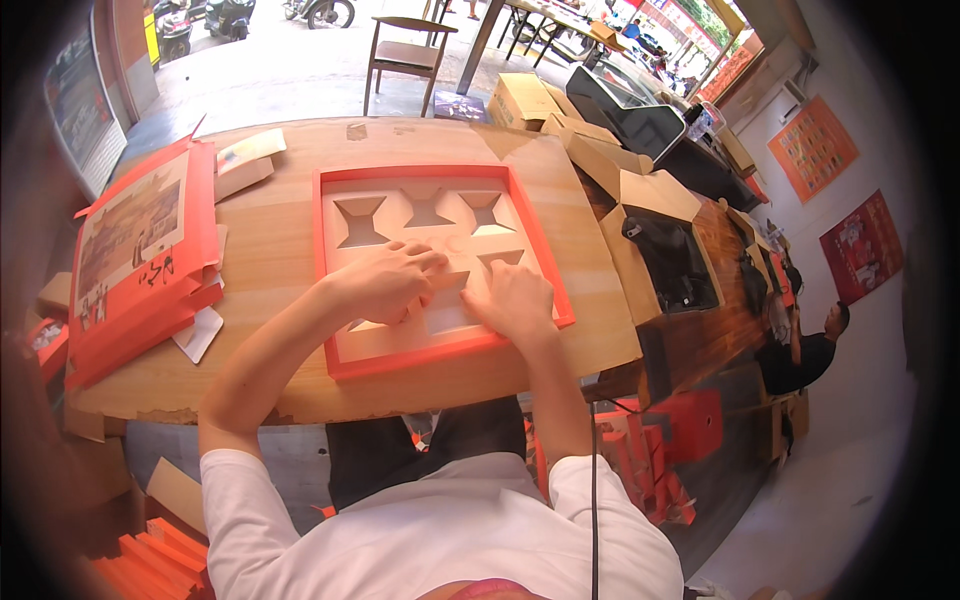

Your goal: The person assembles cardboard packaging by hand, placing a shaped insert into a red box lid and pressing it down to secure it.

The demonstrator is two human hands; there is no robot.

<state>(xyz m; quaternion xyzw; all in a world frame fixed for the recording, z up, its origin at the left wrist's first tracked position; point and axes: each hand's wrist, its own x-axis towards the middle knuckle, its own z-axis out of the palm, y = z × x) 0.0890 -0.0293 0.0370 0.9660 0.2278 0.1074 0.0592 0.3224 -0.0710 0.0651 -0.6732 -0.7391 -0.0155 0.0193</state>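
Observation:
A shallow red box tray point(330, 270) lies flat on the wooden table point(270, 250) in front of me. Inside it sits a beige cardboard insert point(450, 215) with several angular cut-out pockets. My left hand point(385, 283) rests palm down on the insert near its middle, fingers pointing right. My right hand point(515, 300) presses on the insert beside it, fingers pointing left toward a folded flap between the two hands. Neither hand grips anything.
A stack of flat red box lids point(140, 260) lies at the table's left. Open brown cartons point(650, 215) stand at the right edge. More red boxes point(660, 455) sit on the floor. A chair point(405, 55) stands beyond the table. A person point(805, 350) sits at right.

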